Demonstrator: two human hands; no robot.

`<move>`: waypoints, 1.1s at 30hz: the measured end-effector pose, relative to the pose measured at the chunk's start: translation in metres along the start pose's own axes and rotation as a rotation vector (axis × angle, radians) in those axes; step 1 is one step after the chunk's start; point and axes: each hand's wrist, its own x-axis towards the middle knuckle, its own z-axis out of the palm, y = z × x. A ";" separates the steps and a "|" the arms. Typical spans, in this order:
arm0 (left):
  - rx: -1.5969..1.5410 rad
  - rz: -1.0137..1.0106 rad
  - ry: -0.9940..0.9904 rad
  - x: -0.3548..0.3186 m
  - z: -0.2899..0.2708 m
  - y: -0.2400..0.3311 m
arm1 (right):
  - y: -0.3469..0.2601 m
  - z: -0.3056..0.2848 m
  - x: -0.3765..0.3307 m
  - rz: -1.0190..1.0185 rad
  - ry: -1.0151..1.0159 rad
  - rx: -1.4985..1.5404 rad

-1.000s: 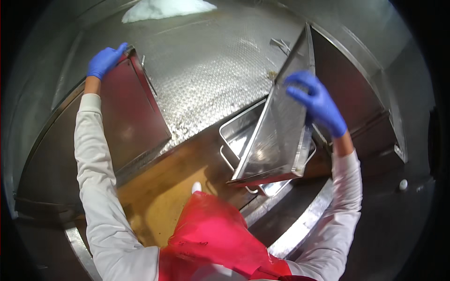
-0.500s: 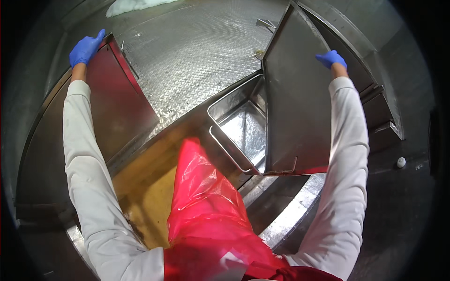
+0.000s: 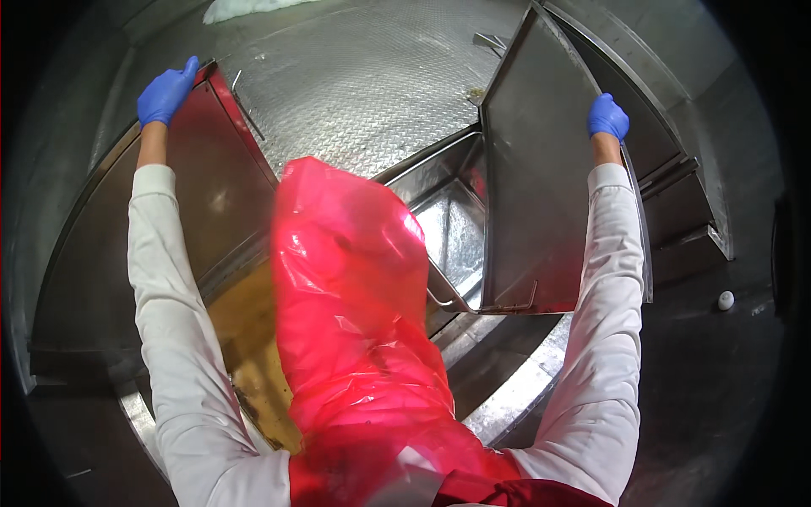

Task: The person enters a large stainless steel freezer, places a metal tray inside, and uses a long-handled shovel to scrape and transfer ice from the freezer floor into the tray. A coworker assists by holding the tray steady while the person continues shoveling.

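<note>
If your right hand [image 3: 607,118] slips, the right panel [image 3: 536,186] could tip and knock the steel pan [image 3: 454,237]; likely cause: one gloved hand on a thin edge. The red apron [image 3: 351,262] bulges up mid-frame, near the panel's thin wire handle [image 3: 517,304], so it could snag if you lean right. Too much weight through your left hand [image 3: 166,95] might shift the left panel [image 3: 207,177].

Your right fingers are curled together, clamped on the panel's edge, tips hidden. Left fingers lie over the other panel's corner, upper left of frame; can't tell if they're clamped.

Right panel: right of centre, tilted, overlapping the pan in view. Flat dull grey metal, raised rim, reddish along the bottom. Left panel: left side of frame, darker brown-grey, red sheen near its upper edge.
</note>
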 end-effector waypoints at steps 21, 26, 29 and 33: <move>0.101 0.051 -0.126 -0.025 0.017 -0.016 | -0.068 -0.047 -0.027 0.087 -0.143 -0.227; 0.365 0.020 -0.427 -0.014 0.025 -0.024 | -0.087 -0.064 0.026 0.482 -0.419 -0.209; 0.297 0.012 -0.742 0.019 -0.002 -0.012 | -0.108 -0.058 0.060 0.427 -0.423 -0.162; 0.217 0.070 -0.846 0.032 0.000 -0.021 | -0.115 -0.057 0.095 0.524 -0.527 -0.132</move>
